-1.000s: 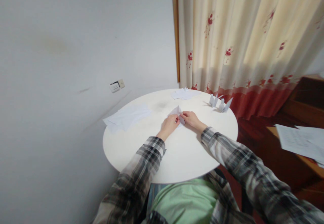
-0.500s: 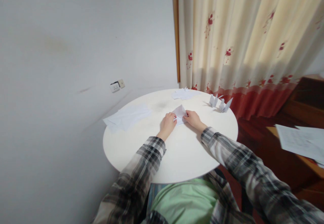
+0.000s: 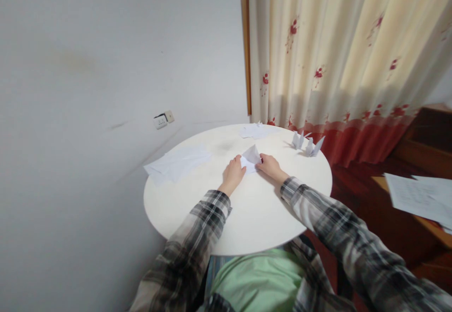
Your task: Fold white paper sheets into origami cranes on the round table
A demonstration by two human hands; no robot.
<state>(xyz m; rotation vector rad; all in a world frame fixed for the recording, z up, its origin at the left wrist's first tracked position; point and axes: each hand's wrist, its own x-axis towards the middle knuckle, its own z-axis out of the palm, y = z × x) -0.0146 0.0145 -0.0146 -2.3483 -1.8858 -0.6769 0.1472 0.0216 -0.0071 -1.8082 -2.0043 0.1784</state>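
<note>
Paper sheet (image 3: pixel 251 156): white, creased, partly folded; one flap stands raised, greyish in shade, over a brighter flat layer. Flap's tip points forward, away from the wrists, slightly right; long axis cannot be told, side edges being partly covered. Location: on round white table (image 3: pixel 254 218), between left hand (image 3: pixel 234 171) and right hand (image 3: pixel 270 166), each pinching the edge on its side. Paper cranes (image 3: pixel 312 149) stand beyond right hand, to its right.
</note>
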